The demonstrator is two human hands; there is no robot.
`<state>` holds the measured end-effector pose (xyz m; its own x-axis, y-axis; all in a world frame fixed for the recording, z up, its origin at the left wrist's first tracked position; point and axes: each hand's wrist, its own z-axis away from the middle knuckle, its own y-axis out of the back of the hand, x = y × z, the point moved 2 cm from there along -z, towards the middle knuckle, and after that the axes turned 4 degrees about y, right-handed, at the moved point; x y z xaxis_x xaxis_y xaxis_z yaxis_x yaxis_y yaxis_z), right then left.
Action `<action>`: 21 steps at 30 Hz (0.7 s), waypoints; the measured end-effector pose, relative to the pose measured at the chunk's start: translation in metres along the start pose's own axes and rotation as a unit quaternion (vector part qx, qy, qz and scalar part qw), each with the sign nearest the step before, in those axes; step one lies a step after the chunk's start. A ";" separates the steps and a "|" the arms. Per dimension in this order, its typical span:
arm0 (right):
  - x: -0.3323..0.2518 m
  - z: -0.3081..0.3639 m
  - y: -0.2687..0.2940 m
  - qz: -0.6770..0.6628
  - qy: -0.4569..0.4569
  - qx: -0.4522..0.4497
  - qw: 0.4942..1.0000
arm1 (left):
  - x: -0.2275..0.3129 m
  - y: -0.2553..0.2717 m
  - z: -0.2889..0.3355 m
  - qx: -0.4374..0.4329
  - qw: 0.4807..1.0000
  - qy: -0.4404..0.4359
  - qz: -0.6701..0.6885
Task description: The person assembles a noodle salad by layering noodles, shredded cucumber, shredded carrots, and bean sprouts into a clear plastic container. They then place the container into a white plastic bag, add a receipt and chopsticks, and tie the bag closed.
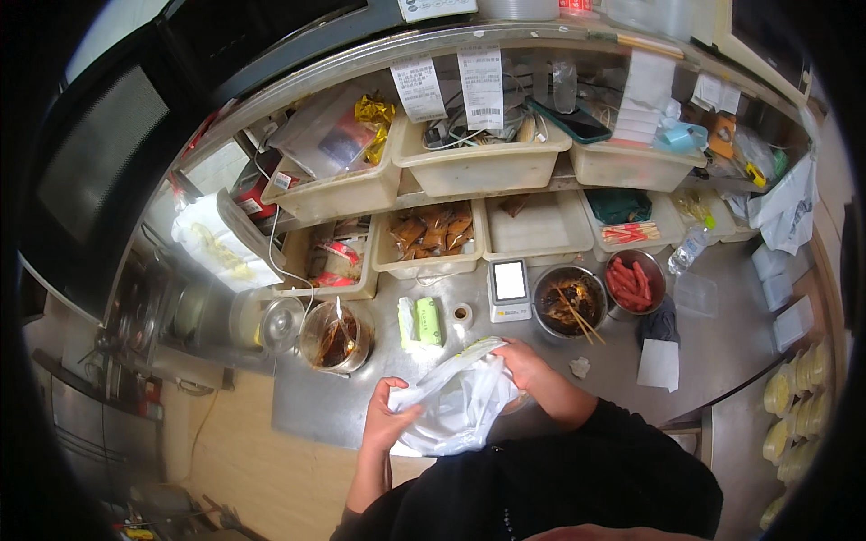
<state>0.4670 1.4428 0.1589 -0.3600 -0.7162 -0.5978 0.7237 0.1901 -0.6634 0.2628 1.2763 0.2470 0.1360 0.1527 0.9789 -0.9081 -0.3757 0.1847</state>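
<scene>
A white plastic bag hangs spread between my two hands, over the near edge of the steel counter. My left hand grips its left rim, with the thumb and fingers closed on the film. At the upper right of the bag, my right hand pinches the opposite side of the rim. The mouth of the bag is partly open, and its inside cannot be made out. Just beyond it lies a green-and-white soft pack, with a small roll beside it.
On the steel counter stand a pot of dark sauce, a small device with a lit screen, a bowl with chopsticks and a bowl of red sausages. Plastic bins line the shelves behind. Stacked lidded tubs stand at right.
</scene>
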 end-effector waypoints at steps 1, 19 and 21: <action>-0.003 0.004 0.000 -0.026 -0.003 0.002 1.000 | -0.006 0.002 0.000 0.006 0.978 -0.080 -0.192; -0.017 0.016 -0.012 0.547 0.351 0.094 0.754 | -0.035 0.004 -0.008 0.245 0.962 0.001 -0.122; -0.015 0.026 -0.023 0.711 0.336 0.117 0.607 | -0.036 0.002 -0.007 0.309 0.918 -0.068 -0.240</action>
<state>0.4712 1.4317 0.1953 0.6241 0.5095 -0.5923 0.6198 0.1386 0.7724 0.2537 1.2769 0.2118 0.5473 0.3367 0.7663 -0.3387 -0.7481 0.5706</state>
